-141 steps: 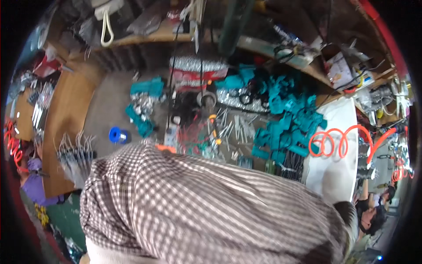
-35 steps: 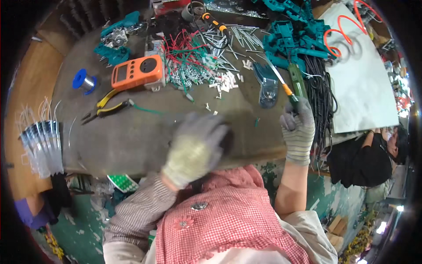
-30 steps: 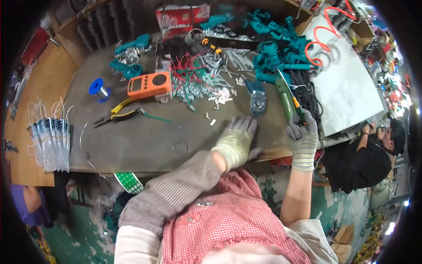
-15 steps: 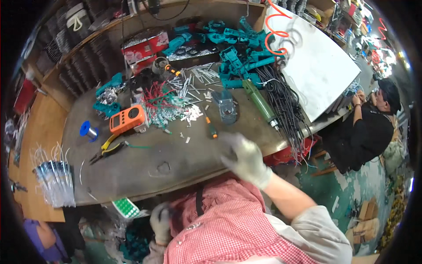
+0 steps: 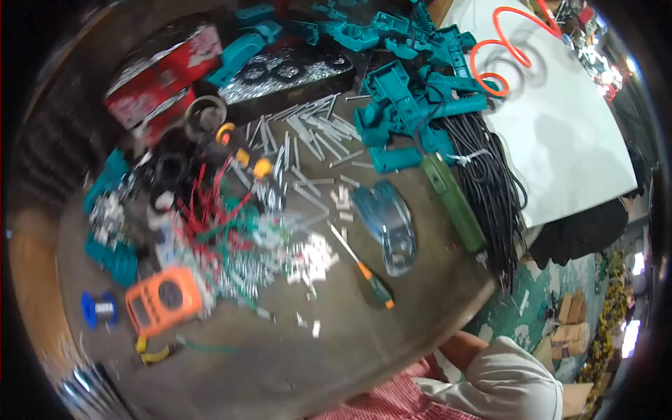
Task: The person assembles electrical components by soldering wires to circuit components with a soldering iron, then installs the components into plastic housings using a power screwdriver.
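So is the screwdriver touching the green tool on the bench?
Apart. The head view shows a gap: the screwdriver lies left of the green tool, with bare bench and a tinted plastic piece between them.

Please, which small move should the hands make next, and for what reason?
Probably raise the right hand over the bench toward the screwdriver: neither hand shows, and the right forearm runs behind the near edge. The screwdriver lies uncovered, handle toward that edge, so it seems easy to reach.
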The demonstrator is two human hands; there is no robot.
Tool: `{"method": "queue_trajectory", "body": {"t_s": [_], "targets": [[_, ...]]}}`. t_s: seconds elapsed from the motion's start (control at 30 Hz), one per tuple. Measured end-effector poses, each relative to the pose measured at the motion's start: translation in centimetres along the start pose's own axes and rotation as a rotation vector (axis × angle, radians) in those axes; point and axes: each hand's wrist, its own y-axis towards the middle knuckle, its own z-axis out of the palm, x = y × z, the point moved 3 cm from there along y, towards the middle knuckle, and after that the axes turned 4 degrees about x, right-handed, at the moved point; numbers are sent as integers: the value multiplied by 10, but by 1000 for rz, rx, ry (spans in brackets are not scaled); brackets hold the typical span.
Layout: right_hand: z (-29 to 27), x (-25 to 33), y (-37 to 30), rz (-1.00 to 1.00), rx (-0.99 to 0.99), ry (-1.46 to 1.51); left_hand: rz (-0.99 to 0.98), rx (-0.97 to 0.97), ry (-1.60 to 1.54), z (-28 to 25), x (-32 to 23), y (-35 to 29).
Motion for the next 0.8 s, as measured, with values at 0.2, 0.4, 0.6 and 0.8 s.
{"method": "queue_trajectory", "body": {"t_s": [0.2, 0.4, 0.6, 0.8], "targets": [[-45, 29, -5, -39, 68, -50, -76, 259, -53, -59, -3, -31], [-89, 48, 22, -291, 118, -109, -221, 308, -161, -65, -51, -81], [-35, 85, -65, -453, 90, -109, -230, 390, -265, -45, -65, -145], [-126, -44, -120, -533, 239, -190, -163, 435, -352, -87, -79, -159]]}}
